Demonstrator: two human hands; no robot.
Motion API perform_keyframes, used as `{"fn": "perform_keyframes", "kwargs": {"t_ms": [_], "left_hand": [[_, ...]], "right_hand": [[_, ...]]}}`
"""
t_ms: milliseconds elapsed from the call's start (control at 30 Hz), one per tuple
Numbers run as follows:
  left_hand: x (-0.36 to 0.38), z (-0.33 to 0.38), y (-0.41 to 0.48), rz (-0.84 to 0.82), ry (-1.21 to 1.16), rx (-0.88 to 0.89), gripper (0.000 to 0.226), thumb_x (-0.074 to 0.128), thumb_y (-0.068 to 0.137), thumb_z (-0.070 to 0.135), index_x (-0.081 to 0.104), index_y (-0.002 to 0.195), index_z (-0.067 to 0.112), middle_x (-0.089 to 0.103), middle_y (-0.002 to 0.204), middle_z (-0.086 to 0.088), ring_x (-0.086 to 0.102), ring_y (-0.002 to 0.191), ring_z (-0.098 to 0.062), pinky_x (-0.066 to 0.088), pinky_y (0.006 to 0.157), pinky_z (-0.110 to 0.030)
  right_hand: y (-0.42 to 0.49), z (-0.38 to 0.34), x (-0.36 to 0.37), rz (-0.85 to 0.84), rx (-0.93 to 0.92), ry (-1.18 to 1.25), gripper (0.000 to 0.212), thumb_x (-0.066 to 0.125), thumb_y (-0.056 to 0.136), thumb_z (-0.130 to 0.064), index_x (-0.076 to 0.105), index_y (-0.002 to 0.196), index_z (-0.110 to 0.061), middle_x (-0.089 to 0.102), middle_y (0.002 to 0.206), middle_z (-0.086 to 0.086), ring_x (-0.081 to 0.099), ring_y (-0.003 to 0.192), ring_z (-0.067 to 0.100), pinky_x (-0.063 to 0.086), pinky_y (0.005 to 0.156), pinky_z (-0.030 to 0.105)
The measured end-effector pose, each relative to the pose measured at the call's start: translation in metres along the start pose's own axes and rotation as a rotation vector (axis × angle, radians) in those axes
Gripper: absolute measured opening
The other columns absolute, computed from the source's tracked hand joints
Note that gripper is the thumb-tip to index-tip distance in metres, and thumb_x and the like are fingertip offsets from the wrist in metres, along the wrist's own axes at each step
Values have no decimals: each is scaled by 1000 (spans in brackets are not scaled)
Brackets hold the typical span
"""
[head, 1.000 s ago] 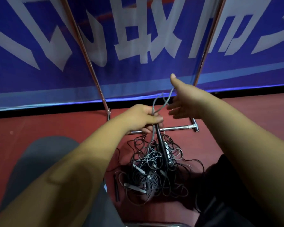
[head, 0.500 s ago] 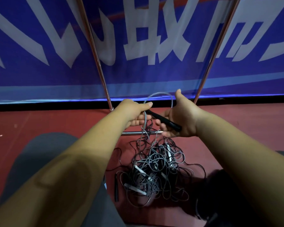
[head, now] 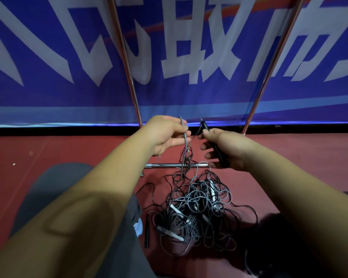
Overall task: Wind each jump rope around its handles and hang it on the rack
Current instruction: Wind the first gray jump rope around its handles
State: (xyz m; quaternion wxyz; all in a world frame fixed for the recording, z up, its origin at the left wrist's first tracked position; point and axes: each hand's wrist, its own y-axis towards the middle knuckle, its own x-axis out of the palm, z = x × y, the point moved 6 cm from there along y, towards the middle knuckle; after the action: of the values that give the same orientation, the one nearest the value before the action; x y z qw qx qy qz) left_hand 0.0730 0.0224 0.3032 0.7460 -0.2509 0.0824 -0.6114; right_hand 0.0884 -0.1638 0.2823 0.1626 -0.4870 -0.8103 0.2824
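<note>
Blue banner (head: 48, 97) with large white characters fills the background, hanging down to a dark red floor (head: 48, 149). The low metal crossbar (head: 165, 165) of the rack lies on that floor, and everything else is placed from it.

Left of the crossbar and nearer the camera is a grey trouser leg (head: 54, 187). From behind the crossbar's left end, the left post (head: 127, 63) rises at a slant in front of the banner. On the near side of the crossbar, just past the trouser leg, a loose black handle (head: 147, 231) lies flat on the floor.

Above the crossbar the left hand (head: 165, 133) pinches a grey cord (head: 186, 141) between thumb and fingers. The cord pokes up past the thumb, then hangs down across the crossbar into the heap of jump ropes (head: 197, 211). That heap is a tangle of grey and black cords with several pale handles in it, and it sits on the floor just on the near side of the crossbar.

Over the crossbar's right end, the right hand (head: 227, 149) grips a black handle (head: 215, 147), fingers curled round it and its top end pointing up toward the banner. A thin cord leaves that top end and drops toward the grey cord. Whether they are one rope cannot be told.

Behind and right of the crossbar, the right post (head: 269, 63) slants upward. A dark shape (head: 279, 247), too dim to identify, lies on the near side to the right.
</note>
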Motion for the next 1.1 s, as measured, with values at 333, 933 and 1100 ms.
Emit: {"fn": "perform_keyframes", "kwargs": {"t_ms": [333, 933, 1100], "left_hand": [[14, 28, 13, 39, -399, 170, 4, 61, 101, -9, 64, 101, -6, 67, 90, -14, 77, 77, -20, 67, 69, -38], [32, -54, 6, -445, 1021, -132, 27, 51, 112, 22, 71, 125, 8, 79, 113, -9, 71, 96, -23, 58, 86, -34], [34, -23, 8, -185, 435, -63, 24, 54, 111, 18, 65, 118, -1, 80, 91, -13, 80, 80, -25, 67, 70, -35]], "right_hand": [[-5, 0, 25, -93, -50, 36, 22, 68, 99, -27, 73, 118, -17, 81, 114, -2, 34, 49, 8, 43, 53, 22], [-5, -53, -48, 282, -299, 494, 24, 71, 102, -31, 71, 115, -11, 82, 108, 4, 40, 48, 9, 46, 54, 24], [13, -24, -41, 261, -70, 408, 47, 47, 111, -51, 71, 112, -11, 80, 106, 12, 66, 68, 20, 51, 70, 35]]}}
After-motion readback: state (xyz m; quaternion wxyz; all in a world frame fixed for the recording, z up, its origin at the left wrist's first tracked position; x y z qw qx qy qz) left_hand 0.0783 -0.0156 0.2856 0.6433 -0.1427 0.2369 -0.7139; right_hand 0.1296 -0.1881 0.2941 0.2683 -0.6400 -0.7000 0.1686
